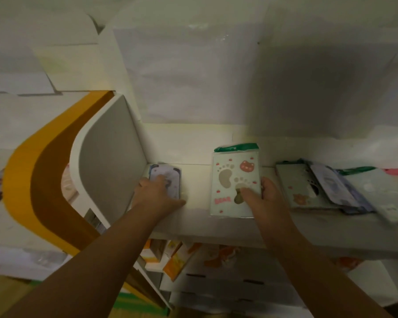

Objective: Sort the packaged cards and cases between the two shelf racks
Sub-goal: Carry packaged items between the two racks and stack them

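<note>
A pale green packaged case printed with footprints, a pink bear face and the word "BEAR" lies flat on the white shelf, its green header strip pointing toward the back wall. The right hand holds it at its near right corner, thumb on top and fingers curled around the right edge, so this grip is clamped on the package. To the left, a lilac packaged case lies in the shelf's corner against the white side panel; the left hand rests on it with fingers laid over its face, though whether they curl around its edge cannot be told. On the right of the shelf, more packages lie overlapping in a loose row. Below the shelf, orange and white boxes stand on a lower tier.
</note>
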The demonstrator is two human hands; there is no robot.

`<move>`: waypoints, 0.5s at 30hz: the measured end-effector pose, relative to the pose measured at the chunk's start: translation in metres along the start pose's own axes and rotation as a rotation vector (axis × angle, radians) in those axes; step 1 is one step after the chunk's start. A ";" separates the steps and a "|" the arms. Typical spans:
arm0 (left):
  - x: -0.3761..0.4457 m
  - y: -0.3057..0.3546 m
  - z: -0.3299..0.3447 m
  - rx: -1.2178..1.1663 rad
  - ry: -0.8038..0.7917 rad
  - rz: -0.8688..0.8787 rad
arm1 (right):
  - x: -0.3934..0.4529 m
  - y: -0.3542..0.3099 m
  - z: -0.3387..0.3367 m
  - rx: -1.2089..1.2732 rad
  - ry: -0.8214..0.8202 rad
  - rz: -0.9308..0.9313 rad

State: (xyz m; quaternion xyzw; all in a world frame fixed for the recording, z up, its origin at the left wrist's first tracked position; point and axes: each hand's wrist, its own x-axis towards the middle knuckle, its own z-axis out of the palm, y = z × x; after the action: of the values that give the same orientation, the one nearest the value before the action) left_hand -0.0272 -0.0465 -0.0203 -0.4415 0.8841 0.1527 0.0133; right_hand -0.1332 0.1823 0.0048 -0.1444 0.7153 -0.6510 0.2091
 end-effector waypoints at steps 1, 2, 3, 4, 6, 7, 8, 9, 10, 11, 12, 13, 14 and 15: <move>0.000 -0.001 0.001 0.001 -0.008 -0.012 | -0.001 0.000 -0.001 0.011 -0.001 0.005; -0.002 0.000 0.000 -0.003 -0.010 -0.020 | -0.003 -0.001 -0.003 0.020 -0.003 0.007; -0.003 0.000 0.000 -0.021 0.002 -0.035 | -0.004 -0.002 -0.004 0.029 -0.006 0.006; -0.005 0.001 -0.002 -0.024 0.028 -0.029 | -0.006 -0.002 -0.005 0.041 -0.006 0.005; -0.010 0.002 -0.005 -0.026 0.072 0.033 | -0.009 -0.001 -0.007 0.057 -0.004 0.014; -0.012 0.003 -0.005 -0.058 0.088 0.055 | -0.011 -0.001 -0.009 0.058 -0.003 0.017; -0.014 0.003 -0.006 -0.118 0.126 0.089 | -0.012 0.000 -0.010 0.057 -0.003 0.017; -0.016 0.004 -0.007 -0.212 0.156 0.093 | -0.013 0.001 -0.012 0.059 -0.001 0.017; -0.019 0.006 -0.007 -0.355 0.170 0.095 | -0.014 0.002 -0.014 0.065 0.001 0.018; -0.021 0.006 -0.008 -0.507 0.196 0.101 | -0.015 0.004 -0.016 0.073 0.005 0.023; -0.026 0.009 -0.011 -0.654 0.214 0.095 | -0.016 0.005 -0.018 0.081 0.010 0.028; -0.033 0.012 -0.012 -0.772 0.205 0.077 | -0.016 0.007 -0.019 0.086 0.014 0.031; -0.040 0.014 -0.014 -0.853 0.189 0.068 | -0.016 0.008 -0.021 0.090 0.018 0.032; -0.045 0.016 -0.014 -0.898 0.174 0.062 | -0.016 0.009 -0.022 0.092 0.021 0.032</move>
State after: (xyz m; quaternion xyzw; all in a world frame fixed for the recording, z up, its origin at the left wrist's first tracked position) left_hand -0.0106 -0.0068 0.0042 -0.3880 0.7411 0.4832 -0.2584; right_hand -0.1293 0.2099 -0.0012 -0.1161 0.6891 -0.6812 0.2184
